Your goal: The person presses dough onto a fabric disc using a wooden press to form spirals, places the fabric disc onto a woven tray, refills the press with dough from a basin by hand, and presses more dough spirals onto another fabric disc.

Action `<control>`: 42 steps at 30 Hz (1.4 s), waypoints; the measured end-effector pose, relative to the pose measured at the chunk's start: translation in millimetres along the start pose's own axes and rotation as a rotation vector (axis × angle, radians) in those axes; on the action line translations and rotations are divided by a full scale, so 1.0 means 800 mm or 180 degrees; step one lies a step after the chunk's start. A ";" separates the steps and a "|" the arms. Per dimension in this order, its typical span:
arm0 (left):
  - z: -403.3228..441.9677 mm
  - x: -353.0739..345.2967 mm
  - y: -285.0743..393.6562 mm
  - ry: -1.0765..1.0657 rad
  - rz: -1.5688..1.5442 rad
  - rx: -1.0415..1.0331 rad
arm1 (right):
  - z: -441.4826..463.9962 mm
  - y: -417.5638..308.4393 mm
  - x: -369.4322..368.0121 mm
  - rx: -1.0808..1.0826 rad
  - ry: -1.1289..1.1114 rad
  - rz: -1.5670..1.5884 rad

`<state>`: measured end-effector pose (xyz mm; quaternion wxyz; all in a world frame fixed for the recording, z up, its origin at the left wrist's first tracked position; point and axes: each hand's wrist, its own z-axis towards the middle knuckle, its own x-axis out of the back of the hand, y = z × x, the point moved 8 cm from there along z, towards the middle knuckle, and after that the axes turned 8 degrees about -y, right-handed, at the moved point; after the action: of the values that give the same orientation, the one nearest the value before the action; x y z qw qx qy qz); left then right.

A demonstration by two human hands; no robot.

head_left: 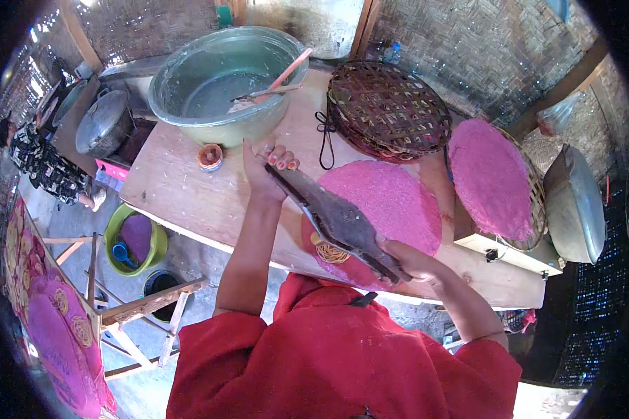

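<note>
Both of my hands hold a long, dark, flat tool that looks layered along its edge; its exact kind I cannot make out. My left hand is wrapped round its upper left end, and my right hand grips the lower right end. The tool is tilted above a round, thin pink sheet on the wooden table. Beside the tool's lower edge shows a pale yellow coil of thin strands. Part of the sheet is hidden behind the tool and my right hand.
A large green basin with a spatula stands on the table near a small orange-topped container. Stacked woven trays and another pink sheet lie right. On the floor are a green tub and wooden frame. A person is far left.
</note>
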<state>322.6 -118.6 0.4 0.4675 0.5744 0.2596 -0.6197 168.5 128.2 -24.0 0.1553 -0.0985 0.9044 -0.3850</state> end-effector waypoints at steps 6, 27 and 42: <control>-0.002 -0.032 -0.088 0.0434 -0.0253 0.0239 | -0.090 0.009 0.017 -0.0167 0.0385 0.0429; -0.007 -0.028 -0.199 0.0557 -0.0538 0.0985 | -0.179 0.031 0.030 -0.0546 0.1514 -0.0434; -0.020 -0.003 -0.210 0.0651 -0.0655 0.0898 | -0.169 0.038 0.037 -0.0462 0.1489 -0.0697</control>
<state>182.2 -32.2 -36.7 0.2878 0.6647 0.2737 -0.6328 91.3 230.3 36.1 -0.1080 -0.1150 0.9249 -0.3460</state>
